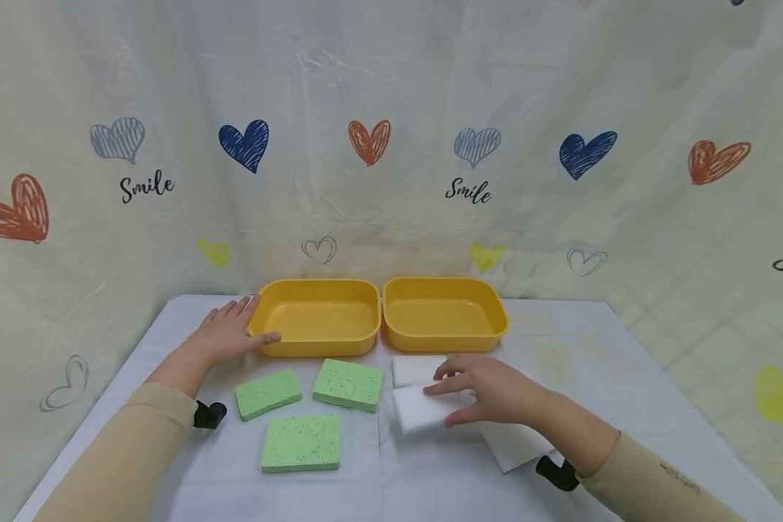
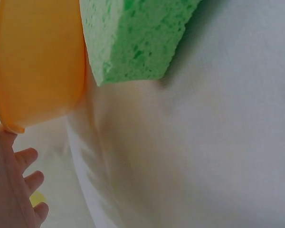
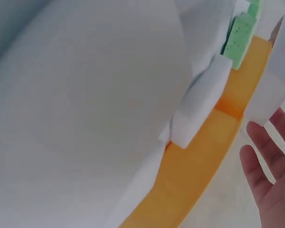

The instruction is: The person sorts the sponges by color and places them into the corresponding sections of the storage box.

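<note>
I see the left hand (image 1: 222, 335) spread against the left yellow tray (image 1: 322, 346) near the worktop's (image 1: 600, 370) far edge; the right hand (image 1: 496, 391) pinches a white block (image 1: 419, 412).

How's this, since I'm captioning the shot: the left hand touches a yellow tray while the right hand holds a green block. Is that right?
Not quite: the head view shows the right hand holding a white block, not a green one. The left hand does touch a yellow tray.
</note>
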Motion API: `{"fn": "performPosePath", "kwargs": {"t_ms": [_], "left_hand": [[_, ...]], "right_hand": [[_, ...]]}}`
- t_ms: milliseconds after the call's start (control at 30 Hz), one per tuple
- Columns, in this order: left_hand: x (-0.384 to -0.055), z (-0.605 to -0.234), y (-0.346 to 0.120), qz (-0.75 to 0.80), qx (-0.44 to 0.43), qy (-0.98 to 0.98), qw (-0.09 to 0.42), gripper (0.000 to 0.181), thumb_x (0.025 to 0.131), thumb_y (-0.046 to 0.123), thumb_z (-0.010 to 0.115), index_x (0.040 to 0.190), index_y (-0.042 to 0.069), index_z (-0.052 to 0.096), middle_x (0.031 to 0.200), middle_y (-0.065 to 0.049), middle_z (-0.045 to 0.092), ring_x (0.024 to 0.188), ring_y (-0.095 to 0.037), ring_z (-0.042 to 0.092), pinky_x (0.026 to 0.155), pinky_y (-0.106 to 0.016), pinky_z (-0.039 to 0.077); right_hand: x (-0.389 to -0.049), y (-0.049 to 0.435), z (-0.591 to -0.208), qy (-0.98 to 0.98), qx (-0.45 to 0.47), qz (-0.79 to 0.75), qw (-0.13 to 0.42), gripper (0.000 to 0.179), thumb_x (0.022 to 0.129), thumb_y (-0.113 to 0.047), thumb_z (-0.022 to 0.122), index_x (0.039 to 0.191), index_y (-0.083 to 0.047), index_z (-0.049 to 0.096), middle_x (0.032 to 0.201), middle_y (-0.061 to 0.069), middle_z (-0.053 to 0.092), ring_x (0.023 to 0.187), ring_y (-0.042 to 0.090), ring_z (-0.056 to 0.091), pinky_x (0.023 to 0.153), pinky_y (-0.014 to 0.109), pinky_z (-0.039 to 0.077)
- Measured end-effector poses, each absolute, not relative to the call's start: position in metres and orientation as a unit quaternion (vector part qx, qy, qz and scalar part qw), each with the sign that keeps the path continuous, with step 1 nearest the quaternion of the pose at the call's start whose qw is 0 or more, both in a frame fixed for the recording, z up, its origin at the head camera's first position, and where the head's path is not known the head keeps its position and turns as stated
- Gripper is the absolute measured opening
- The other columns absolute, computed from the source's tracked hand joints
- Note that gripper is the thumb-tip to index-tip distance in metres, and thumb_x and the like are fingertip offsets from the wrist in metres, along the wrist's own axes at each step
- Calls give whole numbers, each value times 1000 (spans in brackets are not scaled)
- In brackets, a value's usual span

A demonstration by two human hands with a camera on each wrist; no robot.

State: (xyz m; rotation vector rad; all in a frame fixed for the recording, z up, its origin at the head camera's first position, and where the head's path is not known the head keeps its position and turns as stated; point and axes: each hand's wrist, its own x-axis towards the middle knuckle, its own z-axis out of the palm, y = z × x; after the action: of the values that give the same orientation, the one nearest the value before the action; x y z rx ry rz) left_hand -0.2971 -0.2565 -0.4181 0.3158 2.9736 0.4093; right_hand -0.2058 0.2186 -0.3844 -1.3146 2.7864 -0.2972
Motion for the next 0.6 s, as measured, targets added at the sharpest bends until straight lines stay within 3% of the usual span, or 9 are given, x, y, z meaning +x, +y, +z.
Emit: {"fn": "performPosePath", "kwargs": {"t_ms": [367, 600], "left_hand": [[-300, -418, -257, 122, 104, 985, 64, 119, 84, 83, 42, 157, -4, 7, 160, -30, 11, 145, -52, 8, 114, -68, 1], [-303, -421, -257, 131, 106, 984, 65, 118, 84, 82, 45, 157, -3, 8, 161, -29, 10, 145, -51, 7, 115, -67, 0]], "right_hand": [[-242, 192, -373, 914, -371, -149, 64, 51, 80, -49, 79, 128, -36, 68, 119, -11, 61, 110, 13, 56, 96, 38, 49], [-265, 171, -367, 918, -351, -166, 74, 53, 79, -54, 77, 127, -33, 69, 124, -8, 61, 112, 15, 57, 96, 38, 49]]}}
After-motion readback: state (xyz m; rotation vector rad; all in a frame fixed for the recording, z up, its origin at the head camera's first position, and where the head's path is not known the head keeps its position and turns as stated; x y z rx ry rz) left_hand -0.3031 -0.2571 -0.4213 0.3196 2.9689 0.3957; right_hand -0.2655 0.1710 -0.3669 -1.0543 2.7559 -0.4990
